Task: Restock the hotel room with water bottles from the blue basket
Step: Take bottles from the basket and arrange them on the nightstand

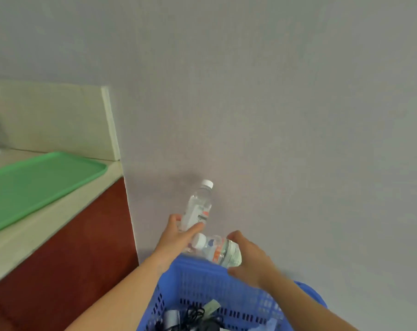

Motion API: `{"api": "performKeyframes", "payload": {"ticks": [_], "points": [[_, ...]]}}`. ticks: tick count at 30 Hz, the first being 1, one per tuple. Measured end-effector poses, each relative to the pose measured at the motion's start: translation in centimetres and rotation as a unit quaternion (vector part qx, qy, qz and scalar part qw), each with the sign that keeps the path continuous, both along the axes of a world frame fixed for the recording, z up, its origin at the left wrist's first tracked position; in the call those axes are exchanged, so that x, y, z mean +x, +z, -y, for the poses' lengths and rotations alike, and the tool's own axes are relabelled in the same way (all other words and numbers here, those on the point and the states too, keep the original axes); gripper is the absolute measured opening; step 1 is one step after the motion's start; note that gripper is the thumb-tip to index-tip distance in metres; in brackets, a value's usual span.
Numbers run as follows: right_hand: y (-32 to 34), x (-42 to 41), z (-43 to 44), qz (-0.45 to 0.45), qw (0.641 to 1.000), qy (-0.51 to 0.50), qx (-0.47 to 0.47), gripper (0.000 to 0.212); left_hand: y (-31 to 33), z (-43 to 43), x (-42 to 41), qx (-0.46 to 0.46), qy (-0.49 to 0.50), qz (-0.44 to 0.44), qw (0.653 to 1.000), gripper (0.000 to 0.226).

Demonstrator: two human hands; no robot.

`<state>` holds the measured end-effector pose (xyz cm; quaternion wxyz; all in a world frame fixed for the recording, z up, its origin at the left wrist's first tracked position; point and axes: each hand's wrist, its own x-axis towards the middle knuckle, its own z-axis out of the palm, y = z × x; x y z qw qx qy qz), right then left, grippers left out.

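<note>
We hold the upper bottle (197, 209) above the far rim of the blue basket (202, 283), cap up and tilted, our left hand (176, 235) curled round its lower end. Just beneath, the second bottle (223, 250) lies sideways, our right hand (248, 256) wrapped round its base, cap nearly touching the left hand. The green tray (35, 185) lies well apart on the counter (35, 228). We judge the low grip risky: a swing left could let the bottle tip, or the two could knock.
</note>
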<state>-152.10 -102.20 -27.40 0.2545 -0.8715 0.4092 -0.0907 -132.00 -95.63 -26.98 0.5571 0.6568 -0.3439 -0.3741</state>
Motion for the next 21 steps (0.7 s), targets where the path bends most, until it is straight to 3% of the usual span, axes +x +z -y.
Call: {"api": "performKeyframes", "payload": {"ticks": [4,8,12,16,19,21], "points": [[7.0,-1.3,0.0,0.13,0.989,-0.065,0.004,0.059,6.7,1.6,-2.1,-0.075,-0.026,-0.065,0.995,0.034],[12.9,-3.6,0.0,0.279,0.949,-0.143,0.044,0.051,11.4,2.9,-5.1,-0.104,-0.079,-0.116,0.985,0.034],[17.0,-7.6,-0.2,0.359,0.914,-0.181,0.059,0.044,14.4,3.5,-9.4,-0.123,-0.188,-0.101,0.969,0.037],[18.9,-12.1,-1.0,0.426,0.878,-0.203,0.079,0.034,16.4,4.5,-14.4,-0.138,-0.258,-0.165,0.942,0.032],[19.8,-15.9,-1.9,0.471,0.847,-0.232,0.084,0.038,17.9,4.6,-18.6,-0.13,-0.317,-0.162,0.925,0.03],[20.5,-18.8,-2.9,0.495,0.831,-0.238,0.087,0.033,18.6,4.6,-21.7,-0.128,-0.342,-0.152,0.919,0.051]]}}
